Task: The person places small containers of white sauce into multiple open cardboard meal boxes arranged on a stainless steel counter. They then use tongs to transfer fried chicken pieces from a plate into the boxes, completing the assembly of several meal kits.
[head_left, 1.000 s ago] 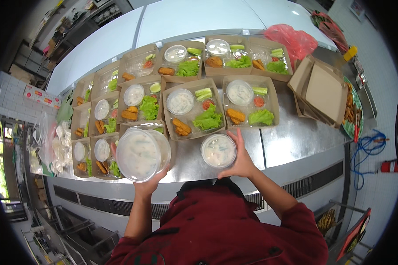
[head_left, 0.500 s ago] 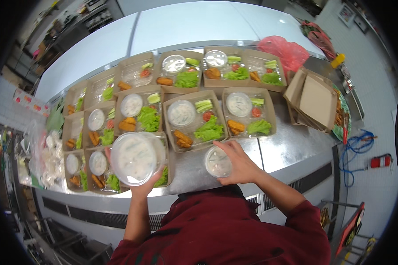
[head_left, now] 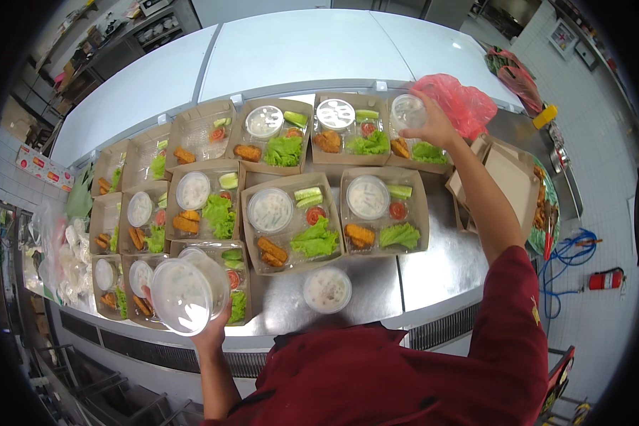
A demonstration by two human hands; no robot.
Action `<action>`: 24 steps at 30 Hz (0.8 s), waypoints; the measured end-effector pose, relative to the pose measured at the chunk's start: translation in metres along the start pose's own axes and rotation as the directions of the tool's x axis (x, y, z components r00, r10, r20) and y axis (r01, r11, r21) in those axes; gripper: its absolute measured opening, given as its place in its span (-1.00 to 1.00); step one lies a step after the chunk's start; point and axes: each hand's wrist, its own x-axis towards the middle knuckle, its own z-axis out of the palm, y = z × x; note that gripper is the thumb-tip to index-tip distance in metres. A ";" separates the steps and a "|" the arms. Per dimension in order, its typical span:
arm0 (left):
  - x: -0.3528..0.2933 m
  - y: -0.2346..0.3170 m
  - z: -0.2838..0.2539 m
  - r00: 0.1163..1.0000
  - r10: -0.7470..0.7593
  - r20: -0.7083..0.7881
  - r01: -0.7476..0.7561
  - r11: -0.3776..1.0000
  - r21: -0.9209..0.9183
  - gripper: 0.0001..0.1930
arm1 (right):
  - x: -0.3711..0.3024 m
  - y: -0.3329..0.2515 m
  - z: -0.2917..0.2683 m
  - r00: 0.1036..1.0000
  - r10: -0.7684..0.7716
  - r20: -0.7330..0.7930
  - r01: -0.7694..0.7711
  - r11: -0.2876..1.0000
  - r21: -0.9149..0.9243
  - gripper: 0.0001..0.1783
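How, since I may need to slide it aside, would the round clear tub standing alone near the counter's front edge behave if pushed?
The tub would probably slide easily, as the metal counter looks smooth and shiny. Standing upright, it seems unlikely to roll. Its visible pale filling suggests some weight.

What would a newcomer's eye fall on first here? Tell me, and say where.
Most likely the rows of brown boxes covering much of the steel counter. Next, the right hand holding a round tub at the back row's right end, and the left hand holding stacked tubs at the near left. The bright red plastic bag stands out at the back right.
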 end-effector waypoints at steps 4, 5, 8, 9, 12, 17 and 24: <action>-0.022 0.037 0.010 0.989 -0.144 -0.027 0.145 0.989 0.040 -0.15 | 0.039 0.069 0.041 0.984 0.171 0.053 -0.174 0.983 0.052 0.28; -0.026 0.044 0.013 0.991 -0.132 -0.036 0.134 0.989 0.056 -0.19 | 0.043 0.080 0.051 0.975 0.214 0.063 -0.216 0.976 0.030 0.29; -0.040 0.056 0.021 0.987 -0.140 -0.085 0.144 0.988 0.048 -0.26 | 0.053 0.096 0.076 0.957 0.250 0.150 -0.255 0.967 0.015 0.32; -0.043 0.061 0.024 0.983 -0.154 -0.097 0.158 0.987 0.033 -0.27 | 0.054 0.098 0.082 0.951 0.248 0.187 -0.256 0.967 0.018 0.32; -0.042 0.074 0.028 0.974 -0.213 -0.080 0.215 0.976 0.017 -0.30 | 0.054 0.124 0.094 0.957 0.209 0.202 -0.227 0.971 0.071 0.37; -0.038 0.054 0.014 0.955 -0.295 0.035 0.295 0.956 0.015 -0.26 | 0.051 0.077 0.075 0.987 0.151 0.061 -0.131 0.956 -0.262 0.14; -0.006 0.026 0.013 0.980 0.009 0.199 0.079 0.900 -0.429 0.44 | -0.067 -0.294 0.016 0.783 -0.479 0.397 0.216 0.808 0.548 -0.06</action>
